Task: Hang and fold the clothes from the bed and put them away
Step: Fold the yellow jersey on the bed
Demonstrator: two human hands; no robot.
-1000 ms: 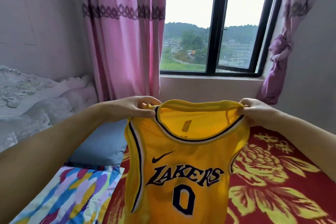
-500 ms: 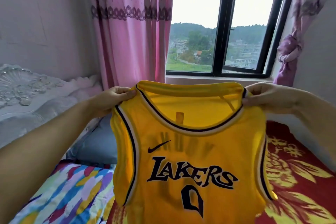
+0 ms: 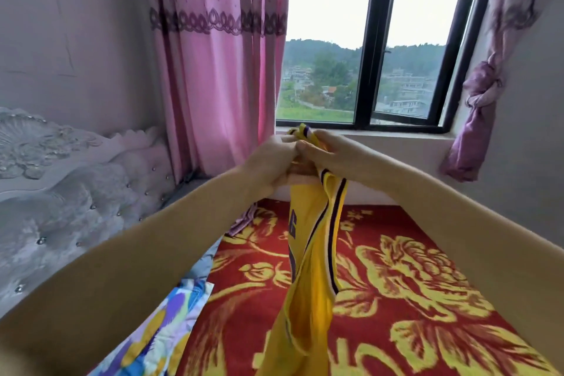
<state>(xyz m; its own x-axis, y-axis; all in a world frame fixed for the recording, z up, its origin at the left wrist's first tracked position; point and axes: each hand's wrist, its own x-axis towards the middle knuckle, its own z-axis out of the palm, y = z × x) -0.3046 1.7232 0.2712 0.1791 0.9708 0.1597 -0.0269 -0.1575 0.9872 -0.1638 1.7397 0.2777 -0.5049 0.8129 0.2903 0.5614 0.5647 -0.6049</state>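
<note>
A yellow basketball jersey with dark trim hangs folded lengthwise in front of me, above the bed. My left hand and my right hand meet at its top, and both grip the bunched shoulder straps. The straps stick out above my fingers. The jersey's front print is mostly folded inward; only a bit of lettering shows. Its lower end drops out of the frame's bottom.
The bed carries a red blanket with yellow flowers. A multicoloured cloth and a blue-grey pillow lie at its left. A white padded headboard stands left, pink curtains and a window behind.
My hands have come together from a shoulder-width spread, folding the jersey in half lengthwise. The jersey now hangs as a narrow strip instead of spread flat.
</note>
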